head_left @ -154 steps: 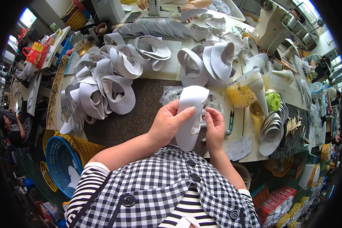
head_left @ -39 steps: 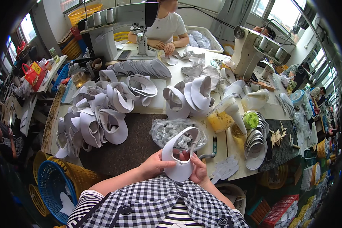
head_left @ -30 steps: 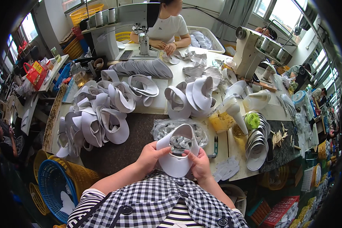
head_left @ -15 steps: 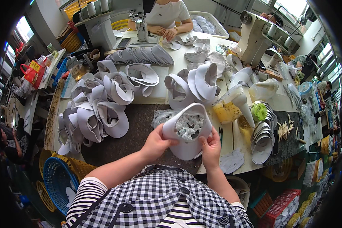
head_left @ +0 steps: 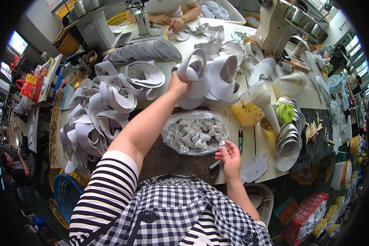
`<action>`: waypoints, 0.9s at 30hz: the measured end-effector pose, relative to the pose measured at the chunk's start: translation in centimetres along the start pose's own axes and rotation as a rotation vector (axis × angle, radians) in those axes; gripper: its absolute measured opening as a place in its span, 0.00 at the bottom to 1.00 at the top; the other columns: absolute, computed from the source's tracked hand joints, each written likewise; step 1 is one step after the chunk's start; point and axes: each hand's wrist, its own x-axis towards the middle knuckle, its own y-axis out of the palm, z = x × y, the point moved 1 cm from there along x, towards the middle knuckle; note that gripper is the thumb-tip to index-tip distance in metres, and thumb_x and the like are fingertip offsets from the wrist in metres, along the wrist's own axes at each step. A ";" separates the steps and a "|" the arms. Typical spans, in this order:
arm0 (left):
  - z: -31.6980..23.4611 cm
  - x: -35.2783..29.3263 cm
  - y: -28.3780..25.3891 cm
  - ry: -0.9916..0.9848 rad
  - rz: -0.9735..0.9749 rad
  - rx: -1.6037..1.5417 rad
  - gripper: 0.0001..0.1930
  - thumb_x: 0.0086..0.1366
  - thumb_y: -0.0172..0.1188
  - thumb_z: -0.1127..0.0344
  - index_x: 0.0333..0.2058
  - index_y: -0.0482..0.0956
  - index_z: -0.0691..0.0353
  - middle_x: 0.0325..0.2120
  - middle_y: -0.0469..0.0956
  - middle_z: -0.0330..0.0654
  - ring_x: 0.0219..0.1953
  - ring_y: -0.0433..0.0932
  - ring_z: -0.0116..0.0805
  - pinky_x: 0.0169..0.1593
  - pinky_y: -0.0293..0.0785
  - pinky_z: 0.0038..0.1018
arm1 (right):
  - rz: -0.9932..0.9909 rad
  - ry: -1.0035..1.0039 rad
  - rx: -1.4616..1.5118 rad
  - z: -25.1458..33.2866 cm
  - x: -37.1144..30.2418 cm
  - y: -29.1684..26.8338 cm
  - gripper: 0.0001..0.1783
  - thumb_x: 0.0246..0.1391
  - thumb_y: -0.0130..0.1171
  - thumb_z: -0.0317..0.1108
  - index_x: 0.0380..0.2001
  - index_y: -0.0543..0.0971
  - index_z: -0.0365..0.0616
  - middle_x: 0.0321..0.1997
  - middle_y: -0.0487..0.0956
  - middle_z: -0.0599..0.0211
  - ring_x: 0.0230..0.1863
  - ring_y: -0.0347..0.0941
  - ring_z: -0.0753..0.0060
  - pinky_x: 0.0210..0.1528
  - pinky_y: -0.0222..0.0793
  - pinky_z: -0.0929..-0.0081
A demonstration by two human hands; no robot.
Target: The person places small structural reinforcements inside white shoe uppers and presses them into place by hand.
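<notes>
My left hand (head_left: 178, 84) reaches forward across the table, gripping the near left side of a white shoe upper (head_left: 195, 92). That upper stands beside other white shoe uppers (head_left: 222, 80). Below it lies a clear plastic bag (head_left: 167, 141) of silver glittery pieces (head_left: 199, 133), small and bow-like. Just right of the bag, my right hand (head_left: 230, 159) is raised with its palm partly up, its fingers loosely apart and nothing in them. A short dark tool (head_left: 214, 165) lies by its fingertips; its kind I cannot make out.
A heap of white uppers (head_left: 92, 117) covers the left side. To the right stand a jug of yellow liquid (head_left: 245, 112), small snips (head_left: 240, 141) and stacked white pieces (head_left: 286, 149). Sewing machines (head_left: 143, 22) and another person's hands (head_left: 176, 24) are across the table.
The white upper held in both hands went forward in my left hand to the other uppers. My right hand let go of it. The bag of glittery pieces is now uncovered.
</notes>
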 end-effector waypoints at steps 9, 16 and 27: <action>-0.3 0.8 -1.7 0.194 -0.069 0.256 0.46 0.43 0.74 0.63 0.58 0.56 0.68 0.49 0.70 0.55 0.52 0.71 0.49 0.54 0.69 0.33 | 0.062 -0.282 -0.847 -1.0 2.4 0.8 0.08 0.52 0.57 0.29 0.36 0.78 0.40 0.37 0.78 0.59 0.38 0.76 0.64 0.39 0.71 0.72; 1.3 -4.7 -3.0 0.385 -0.263 0.192 0.40 0.49 0.70 0.63 0.57 0.59 0.67 0.47 0.65 0.51 0.48 0.69 0.45 0.51 0.68 0.32 | 0.091 -0.138 -1.279 -1.4 3.7 1.3 0.09 0.48 0.60 0.35 0.35 0.78 0.49 0.35 0.80 0.61 0.38 0.76 0.55 0.40 0.70 0.62; 5.9 -20.0 0.7 1.017 0.433 0.666 0.17 0.52 0.58 0.69 0.44 0.76 0.53 0.48 0.72 0.40 0.58 0.65 0.42 0.61 0.58 0.41 | 0.075 -0.635 -1.416 -2.1 4.4 2.3 0.13 0.38 0.66 0.32 0.31 0.78 0.47 0.38 0.74 0.66 0.44 0.69 0.57 0.43 0.69 0.62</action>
